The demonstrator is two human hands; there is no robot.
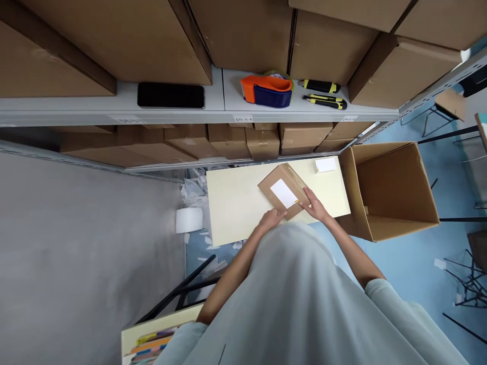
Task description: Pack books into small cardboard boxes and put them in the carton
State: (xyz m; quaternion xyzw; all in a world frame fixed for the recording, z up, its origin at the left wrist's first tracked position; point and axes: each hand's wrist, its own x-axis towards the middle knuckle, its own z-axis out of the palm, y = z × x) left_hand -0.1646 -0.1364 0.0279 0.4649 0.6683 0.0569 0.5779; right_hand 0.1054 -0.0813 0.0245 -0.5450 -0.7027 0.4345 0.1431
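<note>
A small taped cardboard box (271, 183) lies at an angle over the cream tabletop (236, 203), a white label (284, 193) on its upper face. My left hand (271, 219) grips its near left edge, fingers bent around the corner. On the right side, my right hand (315, 206) holds the box with its thumb by the label's corner and its fingers along the taped side. Whether the box rests on the table or is slightly raised, I cannot tell. A stack of white labels (325, 165) sits near the table's far right corner.
A large open carton (395, 190) stands against the table's right end. Above the far edge runs a shelf (224, 109) bearing an orange-and-blue tape dispenser (268, 91), two box cutters (323, 94), a black phone (171, 95) and cardboard boxes. A white roll (189, 220) is at left.
</note>
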